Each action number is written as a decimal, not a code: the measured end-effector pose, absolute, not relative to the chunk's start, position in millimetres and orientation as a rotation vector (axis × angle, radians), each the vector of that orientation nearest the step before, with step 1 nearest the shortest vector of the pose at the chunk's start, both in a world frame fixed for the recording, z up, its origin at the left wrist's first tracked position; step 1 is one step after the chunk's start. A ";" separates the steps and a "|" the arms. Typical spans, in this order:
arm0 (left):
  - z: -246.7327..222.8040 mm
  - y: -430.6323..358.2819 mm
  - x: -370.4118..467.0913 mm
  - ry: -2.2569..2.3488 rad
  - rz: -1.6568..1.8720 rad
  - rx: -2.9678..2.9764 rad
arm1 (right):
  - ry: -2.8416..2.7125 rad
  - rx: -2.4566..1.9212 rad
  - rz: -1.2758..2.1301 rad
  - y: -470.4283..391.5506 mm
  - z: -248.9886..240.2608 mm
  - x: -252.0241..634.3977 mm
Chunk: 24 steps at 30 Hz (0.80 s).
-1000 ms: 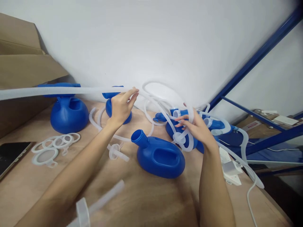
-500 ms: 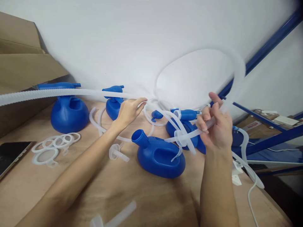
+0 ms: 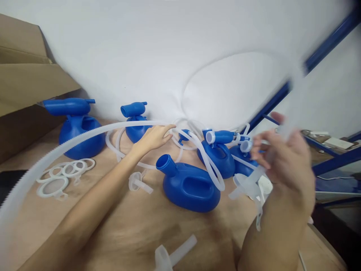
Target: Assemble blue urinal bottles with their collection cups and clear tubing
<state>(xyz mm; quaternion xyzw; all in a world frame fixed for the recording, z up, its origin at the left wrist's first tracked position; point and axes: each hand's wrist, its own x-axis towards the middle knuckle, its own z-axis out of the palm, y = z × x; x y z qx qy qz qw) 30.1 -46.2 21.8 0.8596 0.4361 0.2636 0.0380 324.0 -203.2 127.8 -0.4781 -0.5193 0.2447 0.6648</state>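
Note:
My right hand (image 3: 290,162), blurred by motion, is closed on a translucent hose. A translucent flanged cap with a short spout and a dangling strap (image 3: 248,184) hangs just below its fingers. From this hand the hose arcs up against the wall and back to the middle. My left hand (image 3: 155,136) pinches a white corrugated hose (image 3: 84,137) near the coils. That hose's other stretch sweeps down to the left edge. Below and between my hands lies a blue plastic bottle (image 3: 191,188) with a wide open neck and a handle recess.
More blue bottles stand behind: one at left (image 3: 81,137), one near the middle (image 3: 137,128), others at right (image 3: 220,160). Translucent ring caps (image 3: 53,186) lie at left. Loose flanged caps (image 3: 138,182) lie on the table (image 3: 121,226). A cardboard box (image 3: 31,86) and blue shelving (image 3: 332,163) flank the table.
My right hand has moved right with the hose and flanged cap, drawing the cap off to the bottle's right. The left stretch of hose has dropped lower. My left hand has dipped slightly.

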 end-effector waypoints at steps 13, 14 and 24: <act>3.6 -27.4 22.5 1.135 0.646 2.620 | -1.510 -1.348 1.065 -136.1 61.4 294.8; 3.6 -26.9 21.3 1.115 0.636 2.621 | -1.443 -1.326 1.055 -135.3 61.7 295.0; -1.3 -67.1 -7.8 0.844 0.824 2.560 | -1.043 -1.038 0.878 -137.6 81.5 316.6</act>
